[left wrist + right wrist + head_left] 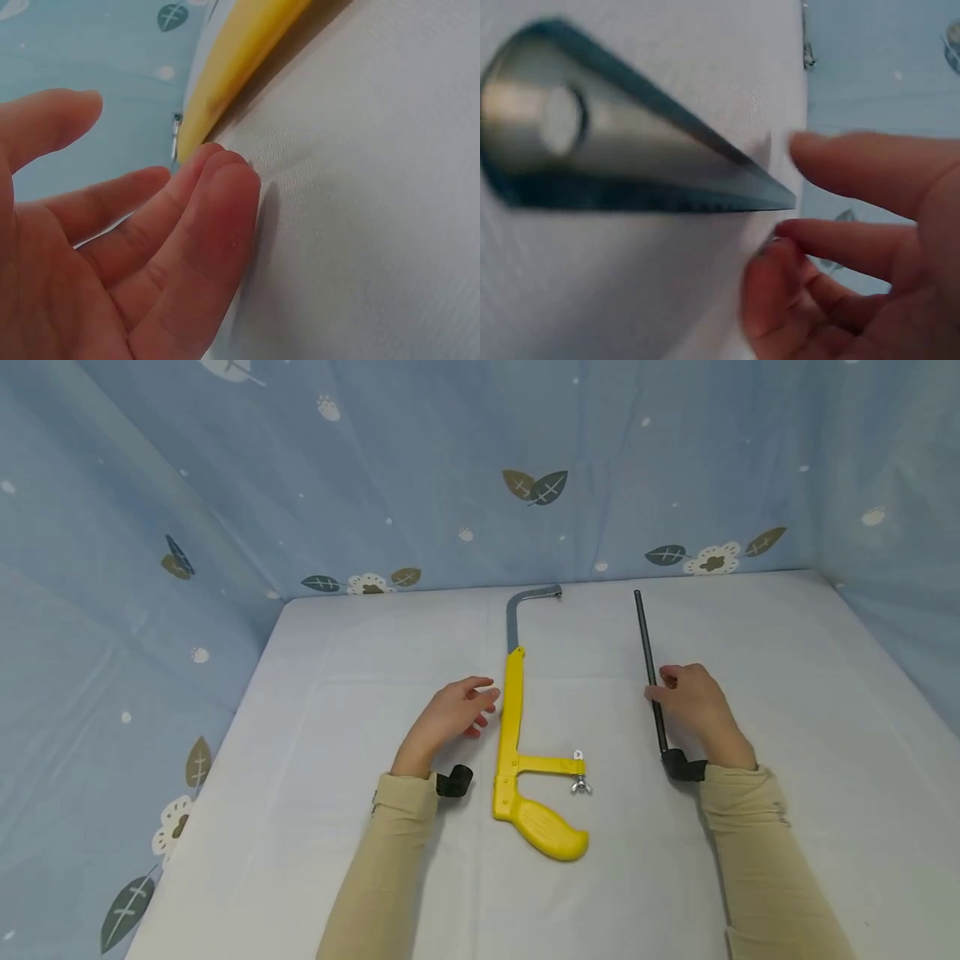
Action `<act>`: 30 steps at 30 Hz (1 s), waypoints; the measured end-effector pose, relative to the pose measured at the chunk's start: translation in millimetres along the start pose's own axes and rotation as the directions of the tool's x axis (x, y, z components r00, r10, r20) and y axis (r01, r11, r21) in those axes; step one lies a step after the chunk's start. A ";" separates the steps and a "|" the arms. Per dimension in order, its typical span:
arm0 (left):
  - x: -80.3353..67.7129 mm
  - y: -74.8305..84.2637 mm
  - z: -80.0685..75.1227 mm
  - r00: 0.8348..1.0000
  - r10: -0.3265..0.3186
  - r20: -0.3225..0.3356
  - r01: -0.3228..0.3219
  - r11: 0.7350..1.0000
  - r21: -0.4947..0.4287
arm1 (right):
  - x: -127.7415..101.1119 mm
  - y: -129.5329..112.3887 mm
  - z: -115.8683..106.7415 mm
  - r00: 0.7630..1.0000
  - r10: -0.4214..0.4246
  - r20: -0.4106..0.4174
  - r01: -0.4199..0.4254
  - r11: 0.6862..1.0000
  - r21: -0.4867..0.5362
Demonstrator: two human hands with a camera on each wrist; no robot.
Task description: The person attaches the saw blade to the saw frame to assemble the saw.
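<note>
The blade (649, 668) lies apart from the frame (512, 727); right hand (693, 697) touches it with relaxed fingers, left hand (450, 714) loosely spread, nothing fitted yet.

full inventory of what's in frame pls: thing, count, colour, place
saw frame: 1, yellow with a grey metal arm at the far end, lying along the middle of the table, handle nearest the person
wing nut: 1, silver, on the frame's short side arm near the handle
saw blade: 1, dark, with a hole at its near end, lying to the right of the frame
table: 1, covered in white cloth
backdrop: 1, blue cloth with leaf and flower print, round three sides
sleeves: 2, beige, on both forearms
wrist cameras: 2, black, one at each wrist
left hand: 1, fingers relaxed, just left of the frame, holding nothing
right hand: 1, fingertips at the blade, grip not clear
</note>
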State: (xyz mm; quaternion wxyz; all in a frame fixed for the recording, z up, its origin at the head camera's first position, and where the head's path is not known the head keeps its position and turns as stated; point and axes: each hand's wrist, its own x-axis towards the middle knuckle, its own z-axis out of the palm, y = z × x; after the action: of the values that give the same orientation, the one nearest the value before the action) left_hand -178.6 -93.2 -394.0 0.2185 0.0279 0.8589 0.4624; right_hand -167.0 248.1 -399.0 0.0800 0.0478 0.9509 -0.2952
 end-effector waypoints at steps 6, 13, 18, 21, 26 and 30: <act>-1.0 0.5 2.2 1.000 -0.010 0.001 0.010 0.998 0.056 | -3.8 -12.5 5.0 1.000 -0.023 0.005 0.023 0.993 -0.115; -0.8 3.8 8.1 0.999 -0.016 0.051 0.007 0.985 0.173 | -7.4 -13.1 6.1 0.998 -0.053 -0.015 0.051 0.993 -0.108; -2.2 6.6 10.9 0.999 -0.013 0.051 0.001 0.973 0.229 | -7.4 -12.6 6.7 0.997 -0.069 -0.043 0.065 0.994 -0.088; -3.3 8.0 12.3 0.998 -0.009 0.056 -0.006 0.967 0.254 | -6.4 -12.2 7.0 0.996 -0.071 -0.050 0.067 0.995 -0.073; -5.3 10.2 14.3 0.997 0.018 0.069 -0.038 0.957 0.288 | -5.2 -11.7 6.8 0.997 -0.067 -0.049 0.065 0.997 -0.044; -5.8 9.7 16.1 0.997 0.028 0.072 -0.049 0.951 0.306 | -6.2 -11.4 5.6 0.998 -0.052 -0.036 0.051 0.998 -0.026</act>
State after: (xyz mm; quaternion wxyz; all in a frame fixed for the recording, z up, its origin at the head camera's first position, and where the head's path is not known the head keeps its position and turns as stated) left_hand -168.4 -76.6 -391.8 0.2309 0.0937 0.9118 0.3263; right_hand -161.8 235.3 -396.1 0.0557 0.0278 0.9568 -0.2840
